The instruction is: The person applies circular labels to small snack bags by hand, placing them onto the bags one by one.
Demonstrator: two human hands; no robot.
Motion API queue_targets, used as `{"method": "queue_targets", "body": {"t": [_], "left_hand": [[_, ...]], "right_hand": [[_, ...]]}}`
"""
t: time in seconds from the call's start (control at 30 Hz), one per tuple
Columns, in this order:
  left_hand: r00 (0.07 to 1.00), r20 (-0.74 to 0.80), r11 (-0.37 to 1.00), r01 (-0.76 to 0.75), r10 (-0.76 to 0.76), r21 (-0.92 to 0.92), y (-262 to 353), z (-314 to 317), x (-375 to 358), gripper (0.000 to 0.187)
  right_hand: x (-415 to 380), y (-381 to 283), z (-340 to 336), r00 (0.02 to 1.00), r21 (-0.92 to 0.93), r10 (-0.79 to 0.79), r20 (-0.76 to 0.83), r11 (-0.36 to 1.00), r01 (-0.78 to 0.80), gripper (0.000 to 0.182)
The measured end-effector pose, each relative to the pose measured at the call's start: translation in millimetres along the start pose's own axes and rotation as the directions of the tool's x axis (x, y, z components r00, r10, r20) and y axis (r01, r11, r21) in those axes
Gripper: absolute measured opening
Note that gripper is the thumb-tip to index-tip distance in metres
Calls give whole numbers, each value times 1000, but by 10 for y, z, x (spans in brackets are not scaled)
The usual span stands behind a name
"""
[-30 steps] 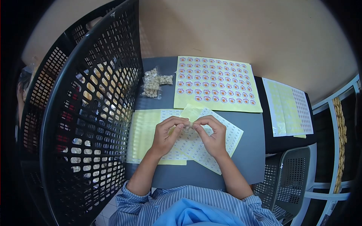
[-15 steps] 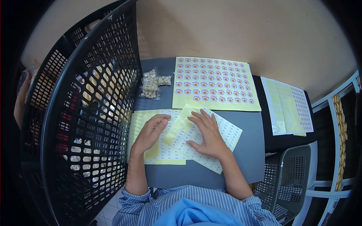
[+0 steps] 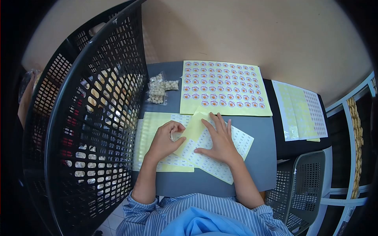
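My left hand [image 3: 164, 141] is over the left sheets, its fingers curled in and the thumb a little apart. A small whitish bit shows inside the curl, too hidden to name. Under it lies a yellow-backed label sheet [image 3: 179, 160] with rows of small printed labels. My right hand [image 3: 219, 140] rests with fingers spread on a second label sheet [image 3: 241, 142], which lies at an angle and overlaps the first. The upper left part of that sheet is bare yellow backing.
Small clear bags of round pale pieces [image 3: 158, 92] lie behind my left hand. A large sheet of round stickers [image 3: 224, 112] covers the table's back. A tall dark crate [image 3: 94, 43] stands at left. Another sticker sheet [image 3: 293, 114] and a grey basket [image 3: 309, 185] are at right.
My left hand has moved slightly right and down, its fingers curling more. My right hand has barely shifted. A person's arm beyond the crate has moved.
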State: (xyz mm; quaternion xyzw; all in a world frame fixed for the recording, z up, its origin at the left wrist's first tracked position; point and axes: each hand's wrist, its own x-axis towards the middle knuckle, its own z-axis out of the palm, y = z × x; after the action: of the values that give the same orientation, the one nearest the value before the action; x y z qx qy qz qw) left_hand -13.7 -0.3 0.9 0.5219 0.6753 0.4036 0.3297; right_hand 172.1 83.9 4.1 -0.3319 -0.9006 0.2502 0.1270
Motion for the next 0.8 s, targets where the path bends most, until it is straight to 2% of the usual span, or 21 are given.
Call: {"method": "queue_targets", "body": {"t": [0.03, 0.1, 0.13, 0.2, 0.23, 0.3, 0.43, 0.5, 0.53, 0.6, 0.63, 0.67, 0.7, 0.73, 0.8], "left_hand": [[1000, 1, 1000, -1, 1, 1, 19, 4, -8, 32], [997, 54, 960, 75, -63, -268, 97, 19, -27, 32], [997, 56, 961, 73, -60, -267, 118, 26, -24, 32], [1000, -20, 926, 15, -24, -377, 146, 43, -19, 33], [1000, -19, 926, 15, -24, -378, 111, 53, -9, 33], [999, 31, 807, 47, -35, -589, 19, 62, 11, 34], [993, 114, 766, 97, -31, -636, 65, 46, -8, 22], [937, 310, 390, 348, -159, -853, 92, 68, -13, 23], [937, 312, 392, 349, -158, -851, 95, 93, -16, 23], [960, 255, 163, 236, 112, -958, 77, 168, -16, 17], [959, 260, 163, 240, 114, -957, 48, 193, -13, 17], [971, 196, 428, 121, 137, -896, 8, 212, -12, 22], [974, 139, 655, -11, 177, -756, -21, 230, -19, 29], [974, 141, 655, -9, 175, -756, -33, 254, -33, 29], [993, 104, 825, 103, -54, -556, -37, 300, -50, 33]], "right_hand": [[0, -1, 2, 1000, 0, 1, -2, 1000, -1, 90], [-1, 1, 10, 997, 33, -4, -80, 999, 7, 82], [6, 2, -9, 996, 33, -2, -84, 999, 5, 82], [17, -15, -85, 954, 67, -184, -236, 977, 204, 66], [11, -33, -121, 955, 66, -183, -235, 977, 203, 66], [1, -77, -186, 898, -8, -357, -257, 930, 367, 52], [-21, -110, -182, 890, 18, -388, -239, 915, 403, 45], [-15, -90, -156, 905, 16, -356, -233, 929, 370, 43], [-12, -73, -148, 905, 16, -354, -237, 930, 368, 43], [-15, -28, -139, 914, 47, -293, -282, 947, 318, 43], [-17, -7, -135, 914, 45, -289, -284, 948, 314, 43], [-13, 9, -128, 921, 38, -247, -302, 962, 270, 44], [-12, 16, -124, 926, 34, -205, -318, 973, 227, 45], [-13, 10, -124, 926, 35, -203, -318, 974, 225, 45], [-8, -14, -119, 907, 53, -148, -395, 982, 183, 44]]}}
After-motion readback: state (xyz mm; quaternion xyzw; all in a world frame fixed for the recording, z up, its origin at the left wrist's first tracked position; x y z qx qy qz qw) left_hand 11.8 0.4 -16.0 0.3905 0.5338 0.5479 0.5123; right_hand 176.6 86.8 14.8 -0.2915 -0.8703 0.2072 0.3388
